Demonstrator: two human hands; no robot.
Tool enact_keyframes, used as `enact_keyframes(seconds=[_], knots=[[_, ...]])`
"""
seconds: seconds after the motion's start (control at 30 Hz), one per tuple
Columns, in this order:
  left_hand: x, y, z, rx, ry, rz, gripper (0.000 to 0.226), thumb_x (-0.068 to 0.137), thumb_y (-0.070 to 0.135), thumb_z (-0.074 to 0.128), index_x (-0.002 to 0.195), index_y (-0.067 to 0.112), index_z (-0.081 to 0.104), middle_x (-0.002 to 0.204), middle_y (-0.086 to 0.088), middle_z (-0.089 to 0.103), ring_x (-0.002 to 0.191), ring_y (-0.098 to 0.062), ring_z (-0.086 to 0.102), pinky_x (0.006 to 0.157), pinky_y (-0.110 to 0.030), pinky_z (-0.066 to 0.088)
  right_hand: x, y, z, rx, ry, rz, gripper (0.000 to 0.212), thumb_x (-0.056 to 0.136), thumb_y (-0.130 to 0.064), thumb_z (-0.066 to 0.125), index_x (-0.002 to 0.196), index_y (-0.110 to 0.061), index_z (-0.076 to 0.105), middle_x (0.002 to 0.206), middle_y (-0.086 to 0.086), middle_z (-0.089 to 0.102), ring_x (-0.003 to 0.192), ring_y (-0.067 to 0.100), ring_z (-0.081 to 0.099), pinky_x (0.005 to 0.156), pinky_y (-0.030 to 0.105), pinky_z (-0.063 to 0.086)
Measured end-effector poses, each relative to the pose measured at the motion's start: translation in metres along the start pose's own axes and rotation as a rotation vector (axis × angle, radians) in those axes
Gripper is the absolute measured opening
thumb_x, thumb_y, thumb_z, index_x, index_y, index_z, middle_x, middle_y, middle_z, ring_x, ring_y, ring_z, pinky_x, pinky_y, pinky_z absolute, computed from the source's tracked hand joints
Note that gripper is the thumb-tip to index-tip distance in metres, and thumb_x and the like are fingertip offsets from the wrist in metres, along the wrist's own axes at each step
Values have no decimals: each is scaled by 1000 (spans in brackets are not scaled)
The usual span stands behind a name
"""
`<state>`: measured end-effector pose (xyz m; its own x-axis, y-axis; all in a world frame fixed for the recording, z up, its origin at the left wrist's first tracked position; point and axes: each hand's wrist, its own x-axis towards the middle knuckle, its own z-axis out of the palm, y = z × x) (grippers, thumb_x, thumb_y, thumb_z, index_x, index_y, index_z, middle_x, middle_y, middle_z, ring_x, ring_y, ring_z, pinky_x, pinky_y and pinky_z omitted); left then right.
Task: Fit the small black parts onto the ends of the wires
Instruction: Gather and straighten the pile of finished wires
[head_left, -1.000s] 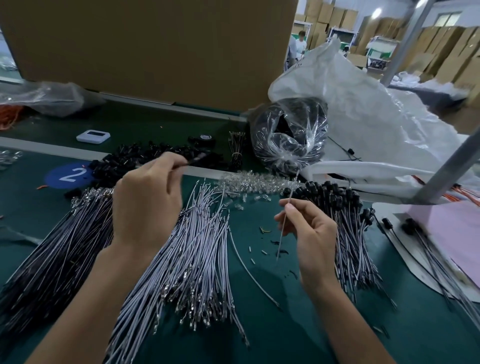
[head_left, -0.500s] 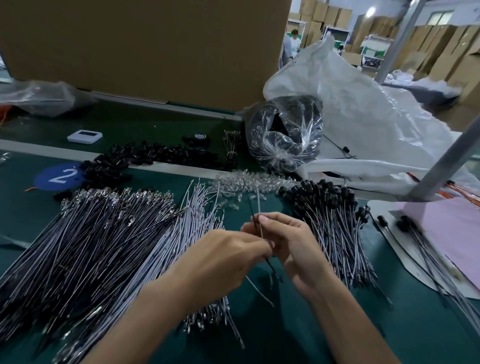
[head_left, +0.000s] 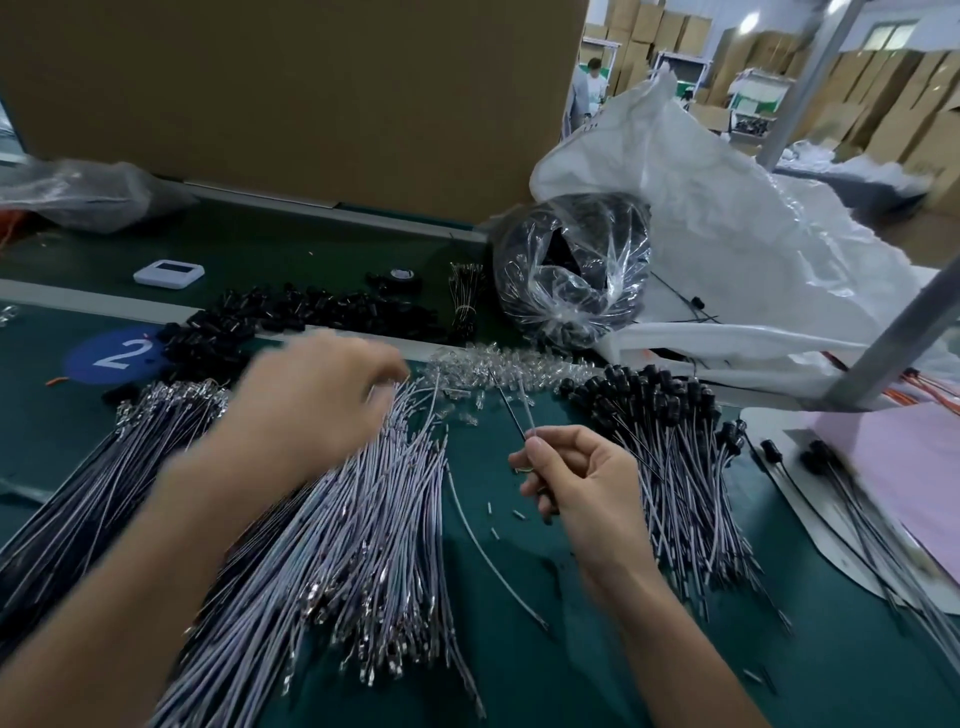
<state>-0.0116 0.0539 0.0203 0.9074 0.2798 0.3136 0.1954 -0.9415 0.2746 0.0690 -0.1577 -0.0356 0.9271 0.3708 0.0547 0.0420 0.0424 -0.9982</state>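
Observation:
My right hand pinches two thin wires, one black and one pale, whose ends point up and to the left. My left hand is motion-blurred over the top of the grey wire pile, its fingertips by the metal wire ends; whether it holds anything I cannot tell. Loose small black parts lie in a heap at the back left. Wires fitted with black parts form a bundle to the right of my right hand. Another pile of darker wires lies at the left.
Small clear parts are scattered behind the wires. A clear bag of black parts leans on a big white sack. A metal post and a pink sheet are at the right. A white device sits at the back left.
My left hand went from the black parts to my right hand, then swung up and left over the grey wire pile. My right hand keeps its pinch on the wires.

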Motion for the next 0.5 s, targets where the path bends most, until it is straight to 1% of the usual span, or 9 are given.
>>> enact_keyframes(seconds=[0.03,0.07,0.1,0.13,0.2,0.23,0.27,0.37,0.5], knots=[[16,-18,-4,155,-24,-180,21,96,31,55,114,34,66,106,0,70,84,-18,65,71,-33,54,1,1,0,-44,10,-19,2,93,-5,63,93,-6,65,76,7,74,52,8,59,44,17,43],[30,-35,-6,261,-75,-324,21,97,30,55,115,28,65,105,-6,66,90,-26,63,74,-36,49,1,2,0,-80,14,-36,2,93,-7,64,93,-8,66,76,6,75,53,7,59,45,16,43],[42,-52,-4,318,-141,-418,23,97,28,55,117,22,65,103,-9,62,92,-30,60,76,-38,48,1,2,0,-107,13,-50,2,93,-8,64,92,-9,66,77,5,75,53,7,59,47,16,43],[52,-67,-1,344,-211,-471,24,96,26,56,117,16,63,102,-11,60,93,-30,58,78,-40,50,0,3,0,-129,9,-66,3,92,-8,65,92,-10,66,77,4,75,54,7,60,48,15,43],[64,-94,5,359,-339,-513,27,94,24,59,118,12,61,101,-11,58,95,-30,58,86,-45,53,-1,4,1,-173,2,-98,4,92,-9,65,90,-12,67,76,2,75,55,8,62,50,14,44],[66,-104,6,367,-380,-527,28,92,23,61,118,13,60,101,-10,59,96,-29,59,87,-45,53,-1,4,1,-196,-5,-113,5,92,-10,66,89,-14,67,76,1,75,55,8,62,51,15,44],[68,-112,7,375,-389,-536,28,91,21,61,118,14,60,102,-10,59,95,-29,60,85,-44,54,-1,5,2,-213,-15,-127,7,92,-10,66,88,-15,67,76,0,75,55,9,63,52,16,45],[76,-126,11,362,-343,-538,27,88,12,63,116,11,63,101,-12,62,90,-29,62,77,-40,55,-2,6,3,-235,-37,-159,8,92,-9,66,87,-16,67,77,-1,74,56,9,63,52,18,46],[83,-133,22,357,-353,-523,24,89,5,61,112,6,65,107,-15,62,96,-31,61,86,-42,54,-3,6,4,-234,-45,-176,8,91,-9,66,87,-16,67,76,0,74,56,10,63,55,18,48]])
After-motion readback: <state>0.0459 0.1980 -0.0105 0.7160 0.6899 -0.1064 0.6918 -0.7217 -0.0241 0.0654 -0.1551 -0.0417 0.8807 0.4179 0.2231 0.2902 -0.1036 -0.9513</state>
